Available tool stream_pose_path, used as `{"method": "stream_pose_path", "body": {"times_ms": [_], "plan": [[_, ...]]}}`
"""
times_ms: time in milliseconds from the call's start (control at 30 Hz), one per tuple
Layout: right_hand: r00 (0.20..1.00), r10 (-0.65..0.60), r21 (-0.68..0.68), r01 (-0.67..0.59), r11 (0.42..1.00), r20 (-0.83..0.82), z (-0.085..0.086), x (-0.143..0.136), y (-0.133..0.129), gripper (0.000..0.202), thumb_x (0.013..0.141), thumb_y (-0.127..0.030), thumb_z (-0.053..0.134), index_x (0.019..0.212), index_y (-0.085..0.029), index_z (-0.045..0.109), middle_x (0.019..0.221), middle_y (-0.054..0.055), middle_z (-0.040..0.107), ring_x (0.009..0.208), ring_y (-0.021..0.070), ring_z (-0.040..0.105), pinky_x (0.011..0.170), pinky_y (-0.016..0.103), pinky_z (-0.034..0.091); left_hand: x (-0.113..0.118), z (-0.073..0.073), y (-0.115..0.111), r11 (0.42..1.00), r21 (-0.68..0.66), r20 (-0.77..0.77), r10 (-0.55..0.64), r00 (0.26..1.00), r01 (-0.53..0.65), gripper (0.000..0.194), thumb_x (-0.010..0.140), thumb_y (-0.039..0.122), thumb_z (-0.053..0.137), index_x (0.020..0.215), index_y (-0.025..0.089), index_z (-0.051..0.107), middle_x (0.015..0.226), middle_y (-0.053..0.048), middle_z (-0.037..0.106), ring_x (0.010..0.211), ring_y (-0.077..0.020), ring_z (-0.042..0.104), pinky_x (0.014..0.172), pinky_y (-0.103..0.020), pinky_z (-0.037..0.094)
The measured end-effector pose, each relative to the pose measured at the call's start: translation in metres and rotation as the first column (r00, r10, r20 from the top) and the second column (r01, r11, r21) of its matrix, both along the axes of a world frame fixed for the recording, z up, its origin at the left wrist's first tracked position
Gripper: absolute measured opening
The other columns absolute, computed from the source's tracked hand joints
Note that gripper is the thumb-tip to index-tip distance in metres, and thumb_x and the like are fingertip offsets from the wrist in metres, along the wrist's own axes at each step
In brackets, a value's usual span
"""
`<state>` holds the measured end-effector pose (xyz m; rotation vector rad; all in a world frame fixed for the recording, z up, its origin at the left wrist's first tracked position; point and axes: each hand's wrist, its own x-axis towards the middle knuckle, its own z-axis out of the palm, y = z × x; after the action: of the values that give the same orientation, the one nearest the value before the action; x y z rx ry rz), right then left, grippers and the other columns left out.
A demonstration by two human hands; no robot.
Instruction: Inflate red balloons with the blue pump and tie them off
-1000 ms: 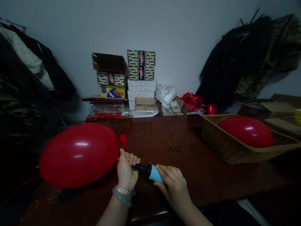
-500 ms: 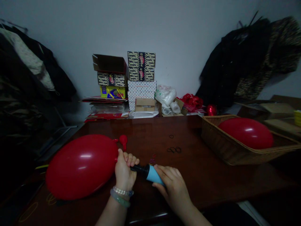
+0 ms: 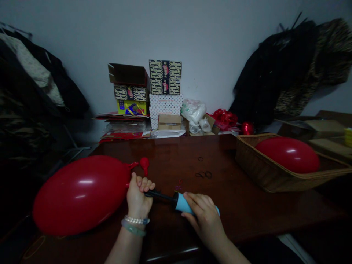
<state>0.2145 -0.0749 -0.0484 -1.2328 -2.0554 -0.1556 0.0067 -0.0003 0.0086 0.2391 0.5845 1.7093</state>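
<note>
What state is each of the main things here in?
Pump: black shaft exposed
Left hand: closed around its black end
Right hand: closed around its blue part
Large left balloon: inflated
Small balloon: uninflated
Basket: open-topped
Balloon in the basket: inflated
Top-left box: open

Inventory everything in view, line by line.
Table: 1, dark brown, centre
Wicker basket: 1, brown, table's right
Large balloons: 2, red, table's left, in basket
Limp balloons: apparently 2, red, centre-left
Pump: 1, blue-black, front centre
Bands: several, mixed colours, on table
Boxes: many, mixed colours, back and right
Plastic bundles: 2, white, red, back
Shiny ball: 1, red, back right
Coats: several, mostly dark, both sides
Wall: 1, pale grey, back
Bracelets: 2, clear, green, left wrist
Left grip: 1, bare, pump's black end
Right grip: 1, bare, pump's blue body
</note>
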Motion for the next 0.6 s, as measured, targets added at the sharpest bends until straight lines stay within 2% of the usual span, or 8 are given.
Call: {"method": "stream_pose_path", "body": {"times_ms": [200, 367, 467, 600], "plan": [[1.0, -0.008, 0.023, 0.009, 1.0, -0.012, 0.005, -0.014, -0.006, 0.041, 0.089, -0.035, 0.057, 0.127, -0.021, 0.053, 0.113, 0.009, 0.065, 0.096, 0.0246, 0.06, 0.082, 0.039, 0.047, 0.012, 0.0, -0.008, 0.997, -0.007, 0.013, -0.082, 0.997, 0.082, 0.049, 0.084, 0.038, 0.059, 0.054, 0.019, 0.025, 0.04, 0.009, 0.023, 0.035, -0.0058, 0.023, 0.041, -0.022, 0.027], [0.999, 0.016, 0.005, -0.016, 1.0, -0.038, 0.0, -0.023, -0.011, 0.04, 0.09, -0.036, 0.056, 0.126, -0.019, 0.053, 0.115, 0.01, 0.064, 0.097, 0.024, 0.059, 0.082, 0.038, 0.047, 0.015, -0.005, -0.016, 0.991, 0.006, 0.023, -0.134, 0.991, 0.134, 0.051, 0.083, 0.039, 0.059, 0.052, 0.02, 0.024, 0.039, 0.008, 0.022, 0.035, -0.0063, 0.023, 0.041, -0.023, 0.026], [1.0, 0.026, -0.011, -0.026, 1.0, -0.016, -0.001, -0.023, -0.013, 0.042, 0.089, -0.037, 0.057, 0.128, -0.02, 0.052, 0.116, 0.01, 0.064, 0.098, 0.024, 0.058, 0.082, 0.038, 0.046, 0.015, -0.007, -0.018, 0.991, 0.006, 0.029, -0.133, 0.991, 0.133, 0.051, 0.084, 0.039, 0.058, 0.052, 0.02, 0.024, 0.039, 0.008, 0.022, 0.035, -0.0066, 0.023, 0.041, -0.023, 0.027], [0.999, 0.036, -0.024, -0.036, 0.999, -0.016, 0.005, -0.019, -0.011, 0.045, 0.088, -0.038, 0.059, 0.129, -0.021, 0.052, 0.117, 0.009, 0.064, 0.098, 0.0232, 0.058, 0.082, 0.036, 0.046, 0.01, -0.001, -0.016, 0.994, 0.004, 0.021, -0.108, 0.994, 0.108, 0.05, 0.086, 0.04, 0.056, 0.052, 0.019, 0.025, 0.039, 0.008, 0.023, 0.035, -0.0065, 0.023, 0.041, -0.023, 0.027]]}}
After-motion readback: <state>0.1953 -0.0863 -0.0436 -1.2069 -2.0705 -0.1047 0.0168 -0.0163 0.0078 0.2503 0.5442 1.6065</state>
